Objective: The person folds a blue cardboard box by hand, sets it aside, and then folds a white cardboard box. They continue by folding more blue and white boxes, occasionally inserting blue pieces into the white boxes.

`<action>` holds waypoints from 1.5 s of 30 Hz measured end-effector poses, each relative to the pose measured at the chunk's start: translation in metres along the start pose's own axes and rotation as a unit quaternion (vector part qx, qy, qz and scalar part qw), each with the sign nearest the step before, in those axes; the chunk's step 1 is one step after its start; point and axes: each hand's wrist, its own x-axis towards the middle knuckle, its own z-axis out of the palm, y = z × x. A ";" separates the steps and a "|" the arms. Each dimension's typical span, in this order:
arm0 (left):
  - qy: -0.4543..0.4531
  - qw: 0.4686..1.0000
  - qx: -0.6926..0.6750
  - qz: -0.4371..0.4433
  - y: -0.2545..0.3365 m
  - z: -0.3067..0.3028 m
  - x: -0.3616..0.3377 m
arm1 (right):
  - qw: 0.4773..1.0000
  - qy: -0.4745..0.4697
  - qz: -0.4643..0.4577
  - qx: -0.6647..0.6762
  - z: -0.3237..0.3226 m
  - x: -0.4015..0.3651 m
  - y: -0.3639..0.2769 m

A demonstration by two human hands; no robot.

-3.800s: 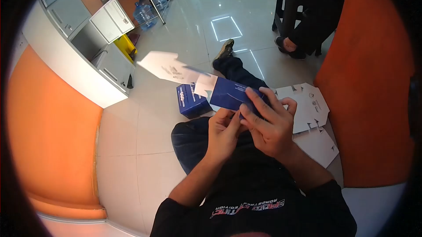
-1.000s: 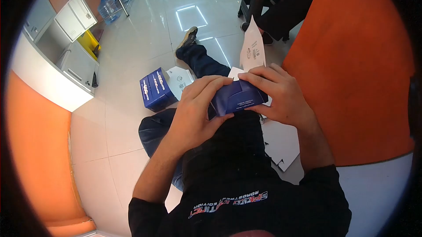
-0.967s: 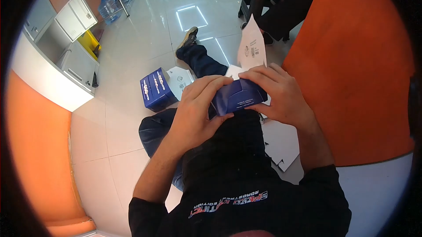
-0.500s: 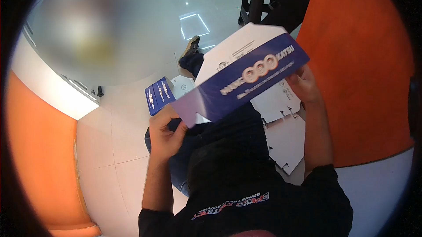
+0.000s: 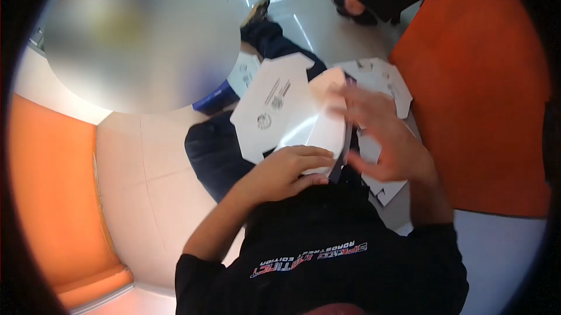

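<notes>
With twelve o'clock at the top of my view, I saw the carton [image 5: 292,110] over the person's legs [image 5: 213,145], its long axis running from seven to one o'clock. The left hand [image 5: 283,172] was nearer, fingers and thumb closed on the near end, most of the carton lying toward twelve from them. The right hand [image 5: 388,140], blurred, had its fingers spread, the carton toward nine; I couldn't tell if they touched it. Half a second earlier, the carton's blue printed side had faced me; now its white inside did.
</notes>
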 end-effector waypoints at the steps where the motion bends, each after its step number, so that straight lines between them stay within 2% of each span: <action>1: -0.002 1.000 0.012 -0.005 0.001 -0.004 -0.006 | 1.000 -0.004 0.005 0.013 0.005 -0.004 0.000; 2: -0.015 0.997 0.062 -0.046 0.002 -0.008 -0.012 | 0.992 -0.122 0.028 -0.003 0.010 -0.008 -0.001; 3: 0.011 0.993 0.115 -0.013 -0.011 -0.006 -0.014 | 0.970 -0.239 0.041 -0.024 0.013 -0.008 0.002; 4: 0.012 0.991 0.135 -0.013 -0.024 -0.005 -0.015 | 0.972 -0.225 0.058 -0.036 0.022 -0.011 0.011; 6: 0.028 0.986 0.163 -0.028 -0.031 -0.009 -0.015 | 0.977 -0.209 0.030 -0.040 0.020 -0.015 0.022; 8: 0.049 0.989 0.131 -0.041 -0.026 -0.014 -0.012 | 0.979 -0.197 0.007 -0.046 0.014 -0.009 0.019; 10: 0.083 0.989 0.120 -0.035 -0.010 -0.028 -0.008 | 0.995 -0.098 0.009 0.030 -0.006 -0.002 0.003; 11: 0.104 0.989 0.108 -0.014 0.001 -0.037 -0.003 | 0.995 -0.099 0.008 0.029 -0.011 0.001 0.000; 13: 0.095 0.992 0.085 0.012 0.025 -0.056 -0.001 | 0.987 -0.062 -0.017 0.147 -0.024 0.004 -0.003; 15: 0.074 0.994 0.073 0.011 0.048 -0.075 0.003 | 0.992 -0.027 0.026 0.120 -0.033 0.008 -0.011; 18: 0.058 0.991 0.124 -0.001 0.079 -0.093 0.005 | 0.999 0.022 0.028 -0.019 -0.045 0.016 -0.030; 19: 0.044 0.991 0.125 -0.012 0.087 -0.099 0.005 | 0.999 0.024 0.032 -0.024 -0.046 0.019 -0.036; 21: 0.026 0.991 0.126 -0.024 0.091 -0.099 0.009 | 0.987 0.065 -0.018 -0.148 -0.043 0.023 -0.046; 24: 0.058 0.985 0.161 0.012 0.086 -0.095 0.020 | 0.983 0.058 0.007 -0.177 -0.032 0.026 -0.038; 27: 0.070 0.985 0.155 -0.016 0.075 -0.090 0.025 | 0.982 0.044 0.007 -0.182 -0.023 0.031 -0.024; 29: 0.036 0.988 0.114 -0.096 0.074 -0.091 0.027 | 0.981 0.031 -0.016 -0.193 -0.016 0.035 -0.015; 31: 0.033 0.990 0.080 -0.114 0.068 -0.089 0.027 | 0.979 0.018 -0.037 -0.200 -0.013 0.038 -0.005; 32: 0.025 0.989 0.047 -0.135 0.066 -0.087 0.026 | 0.981 0.015 -0.048 -0.190 -0.012 0.038 0.000; 36: 0.026 0.984 0.069 -0.160 0.069 -0.086 0.026 | 0.988 -0.011 -0.073 -0.135 -0.013 0.048 0.007; 38: 0.065 0.981 -0.005 -0.181 0.061 -0.081 0.027 | 0.991 -0.007 -0.073 -0.111 -0.016 0.053 0.016; 40: 0.075 0.979 0.004 -0.187 0.059 -0.078 0.027 | 0.994 -0.002 -0.073 -0.085 -0.016 0.056 0.018; 42: 0.087 0.977 0.012 -0.194 0.056 -0.077 0.025 | 0.996 -0.063 -0.047 -0.043 -0.020 0.059 0.015; 44: 0.034 0.978 -0.018 -0.205 0.053 -0.079 0.025 | 0.996 -0.073 -0.039 -0.047 -0.013 0.059 0.014; 45: 0.037 0.979 -0.013 -0.202 0.049 -0.078 0.025 | 0.995 -0.082 -0.028 -0.054 -0.011 0.059 0.015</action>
